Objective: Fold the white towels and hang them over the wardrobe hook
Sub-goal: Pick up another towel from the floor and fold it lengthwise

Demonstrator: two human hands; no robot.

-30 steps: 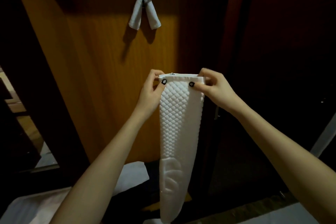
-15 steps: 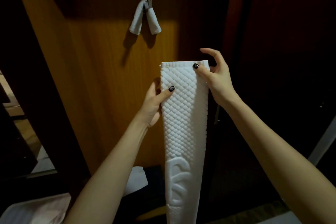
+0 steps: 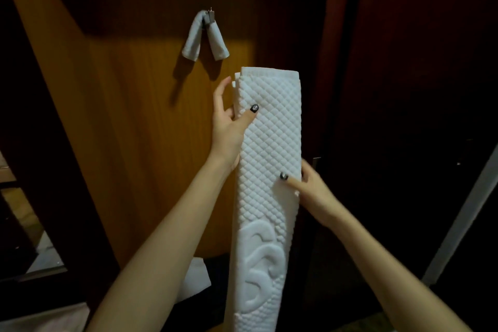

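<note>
Towel in hand: a long white quilted towel (image 3: pixel 269 170), folded into a narrow strip, is held upright in front of the wooden wardrobe door (image 3: pixel 129 143). Its top edge is now seen higher than a second ago, and nearer to the hook (image 3: pixel 210 17).

Left hand: the left hand (image 3: pixel 229 127) is placed on the left edge of the strip, near the top. Its grip is closed on the towel, with the thumb pressed on the front and the fingers behind. One second ago this hand was at the top corner.

Right hand: the right hand (image 3: pixel 310 186) has been moved down from the top corner to the middle of the right edge. Its grip is clamped on the towel too, thumb on the front.

Small towel: a small grey-white rolled towel (image 3: pixel 204 38) is already hung over the hook, with one end down each side.

Other cloth: more white cloth (image 3: pixel 194 280) is seen low down, behind the left arm. What it is cannot be told.

What this means: the folding of this towel looks finished. The strip seems to be lifted and steadied so it can be laid over the hook.

What is left: the strip is not yet on the hook. It must be raised more and moved to the left.
</note>
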